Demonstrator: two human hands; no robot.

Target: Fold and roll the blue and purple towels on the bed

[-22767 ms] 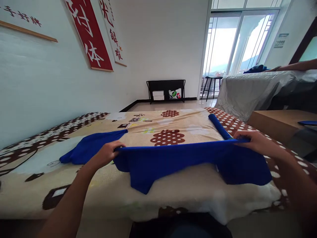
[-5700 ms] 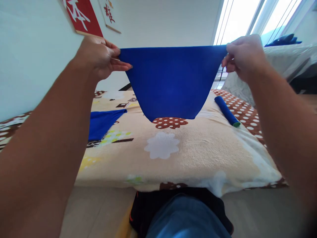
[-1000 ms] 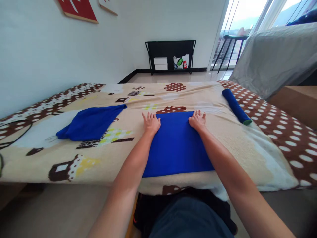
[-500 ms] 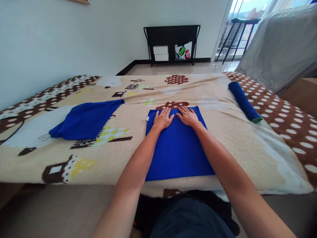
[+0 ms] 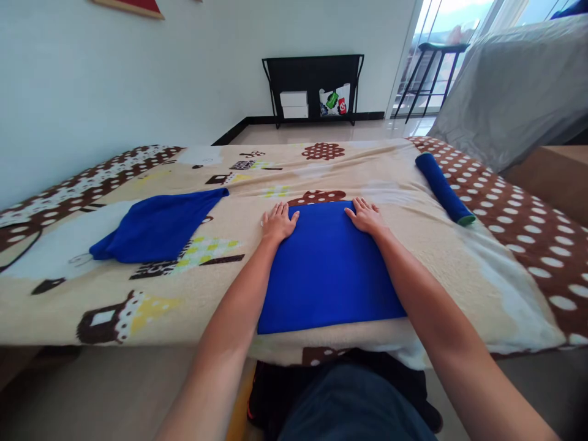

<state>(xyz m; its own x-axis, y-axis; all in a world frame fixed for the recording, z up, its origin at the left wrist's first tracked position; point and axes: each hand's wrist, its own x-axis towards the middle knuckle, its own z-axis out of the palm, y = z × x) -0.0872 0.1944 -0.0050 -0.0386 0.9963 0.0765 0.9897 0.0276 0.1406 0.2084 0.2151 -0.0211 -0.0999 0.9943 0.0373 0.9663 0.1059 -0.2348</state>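
A blue cloth (image 5: 328, 269) lies flat on the patterned blanket (image 5: 229, 288) in front of me. My left hand (image 5: 279, 222) rests palm down over its far left corner, fingers stretched out. At the far right corner, my right hand (image 5: 366, 215) lies flat with its fingers extended. Neither hand grips anything. To the left sits a second blue cloth (image 5: 156, 225), loosely spread and crumpled. A rolled blue cloth (image 5: 443, 187) with a green end lies off to the right.
Brown fabric with white dots (image 5: 528, 245) borders the blanket on the right. Beyond the far edge, a black rack (image 5: 315, 73) holds white boxes (image 5: 294, 105) and a printed bag (image 5: 335, 101). A stool (image 5: 443, 48) and a grey-covered object (image 5: 519, 86) stand at the right back.
My hands have slid apart from the cloth's middle toward its far corners, left hand leftward and right hand rightward. The cloth looks flatter and slightly wider, and the camera view has shifted a little.
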